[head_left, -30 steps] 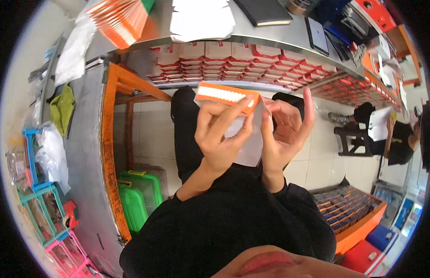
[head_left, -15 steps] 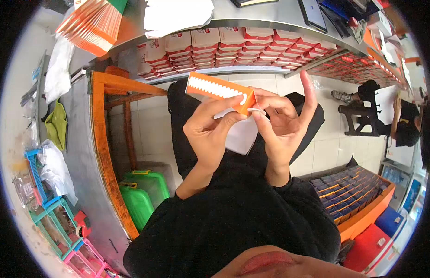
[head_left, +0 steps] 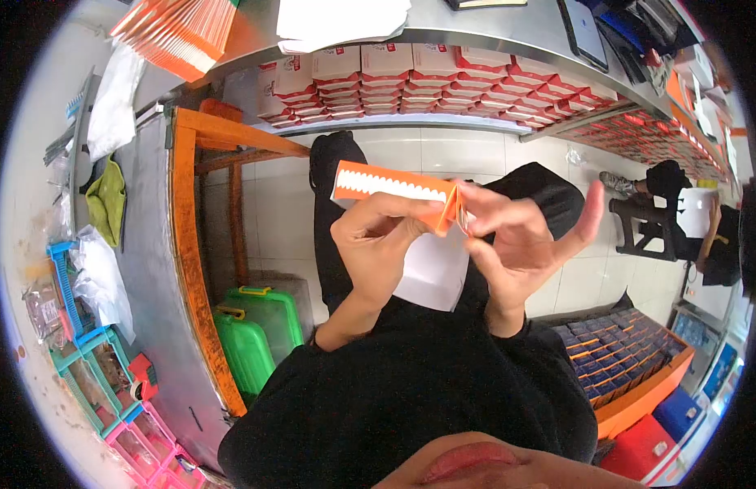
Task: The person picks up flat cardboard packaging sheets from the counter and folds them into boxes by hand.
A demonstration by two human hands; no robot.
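An orange cardboard box (head_left: 386,178) with a white scalloped pattern is held in the air over my lap, its long side running left to right. My left hand (head_left: 376,244) grips it from below near its right end, fingers closed round it. At that same end my right hand (head_left: 521,240) pinches the end flap (head_left: 462,213) between thumb and fingers, with the little finger stretched out. The flap stands away from the box, and what lies inside is hidden. Beneath the hands, a white sheet (head_left: 433,273) lies on my lap.
Ahead stands a metal table (head_left: 431,23) with folded orange cartons (head_left: 178,37), white sheets (head_left: 337,20) and a phone (head_left: 583,33). Red and white boxes (head_left: 386,65) are stacked beneath. An orange crate (head_left: 639,391) of dark packs sits at right, green bins (head_left: 268,326) at left. Another person (head_left: 720,236) is at far right.
My right hand has shifted right and turned, and the flap at the box end now stands more upright. The box has tilted nearer to level. The whole view has shifted slightly.
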